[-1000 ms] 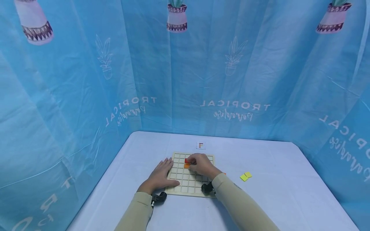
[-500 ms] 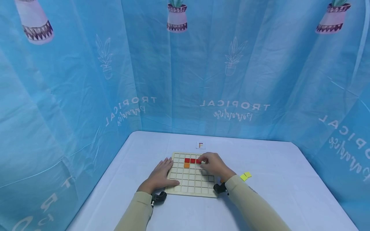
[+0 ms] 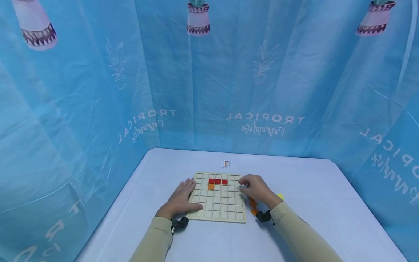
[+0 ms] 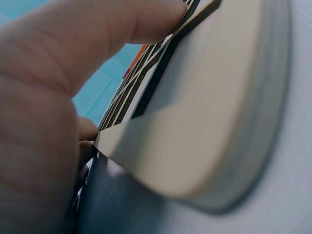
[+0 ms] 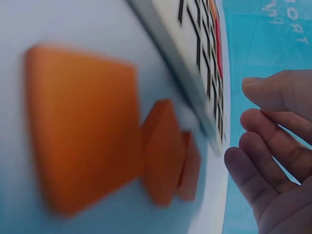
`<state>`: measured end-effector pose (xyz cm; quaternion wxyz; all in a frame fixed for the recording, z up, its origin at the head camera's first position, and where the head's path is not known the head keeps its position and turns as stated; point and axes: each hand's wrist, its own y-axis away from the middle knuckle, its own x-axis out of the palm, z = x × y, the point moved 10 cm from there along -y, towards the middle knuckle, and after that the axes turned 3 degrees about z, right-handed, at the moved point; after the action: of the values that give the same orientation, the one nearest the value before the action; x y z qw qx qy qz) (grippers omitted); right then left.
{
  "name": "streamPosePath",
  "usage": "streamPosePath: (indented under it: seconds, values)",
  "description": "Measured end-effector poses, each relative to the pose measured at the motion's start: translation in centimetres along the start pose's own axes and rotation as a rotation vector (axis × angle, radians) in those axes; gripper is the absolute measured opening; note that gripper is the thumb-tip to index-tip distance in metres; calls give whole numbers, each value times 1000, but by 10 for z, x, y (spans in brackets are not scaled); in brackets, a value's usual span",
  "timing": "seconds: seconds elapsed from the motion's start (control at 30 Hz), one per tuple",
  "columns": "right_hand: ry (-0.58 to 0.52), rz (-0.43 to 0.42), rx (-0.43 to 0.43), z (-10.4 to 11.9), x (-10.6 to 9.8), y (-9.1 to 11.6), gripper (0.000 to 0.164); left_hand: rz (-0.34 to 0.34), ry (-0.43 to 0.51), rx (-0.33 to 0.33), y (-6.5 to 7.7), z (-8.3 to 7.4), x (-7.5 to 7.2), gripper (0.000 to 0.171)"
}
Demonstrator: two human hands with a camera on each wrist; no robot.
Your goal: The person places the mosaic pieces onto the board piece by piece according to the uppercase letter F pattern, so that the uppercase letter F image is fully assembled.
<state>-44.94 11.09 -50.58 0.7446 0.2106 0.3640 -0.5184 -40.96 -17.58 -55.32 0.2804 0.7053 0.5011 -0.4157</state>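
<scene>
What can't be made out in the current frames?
Head: yellow patch, number of tiles hidden by right forearm.
Head: gridded card, exact squares too small.
Head: board, left edge partly hidden by left hand.
Right wrist: nearest orange tile, edges blurred.

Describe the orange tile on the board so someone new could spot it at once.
On the white table lies a pale gridded board. In its far half three red tiles form a row; the orange tile fills the square next to the leftmost, on the person's side. It is the only orange one seen on the board; loose orange tiles lie off the board's right edge.
</scene>
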Motion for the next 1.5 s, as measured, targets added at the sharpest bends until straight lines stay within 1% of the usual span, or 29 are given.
streamPosePath:
  seconds: [0.3, 0.5, 0.7, 0.93, 1.17, 1.5]
  values:
    - [25, 7, 86, -25, -5, 16, 25, 6, -15, 2, -1, -1, -1, 121]
    - [52, 2, 90, -35, -9, 24, 24, 2, 0, -1, -1, 1, 0, 119]
    - [46, -1, 98, -40, -11, 31, 23, -3, -10, 5, -2, 2, 1, 120]
    - [16, -9, 94, -42, -10, 35, 28, 5, -6, 13, -2, 1, 1, 121]
    - [-35, 3, 138, -47, -8, 38, 29, 11, -6, 4, -2, 1, 1, 121]
    - [-35, 0, 114, -50, -7, 37, 30, 3, 4, -1, 0, -1, -1, 121]
